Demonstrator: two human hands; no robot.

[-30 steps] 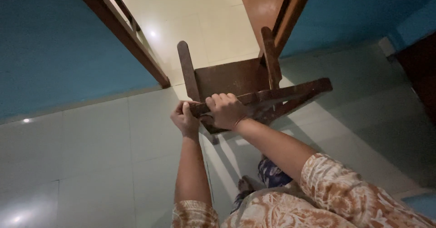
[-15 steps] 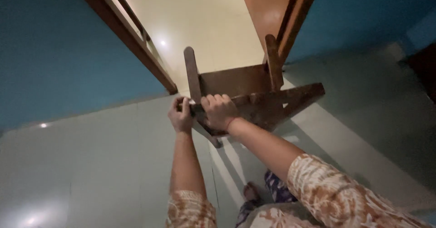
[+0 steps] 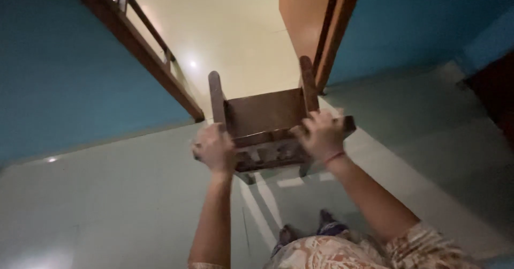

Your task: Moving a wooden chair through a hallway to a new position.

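Nearest the camera, a patterned orange-and-cream garment (image 3: 342,250) and two bare forearms are seen, with feet on the pale tiled floor (image 3: 107,194) below. The left hand (image 3: 215,150) is clenched over the near left end of a dark wooden chair (image 3: 265,120), and the right hand (image 3: 321,135), with a thin band at the wrist, is wrapped around the near right end of the same rail. The chair is held up off the floor, tipped away, just short of the doorway.

It is judged to be stiff and fairly heavy: solid planks, worn and scuffed, with a dull, slightly rough finish that should not slip. A two-handed hold at the rail's ends is judged the soundest grip.

Beyond, two upright posts of the chair are seen, then a brown door frame (image 3: 139,54) between blue walls (image 3: 59,71), an open orange door (image 3: 302,17), and glossy cream tiles (image 3: 230,28).
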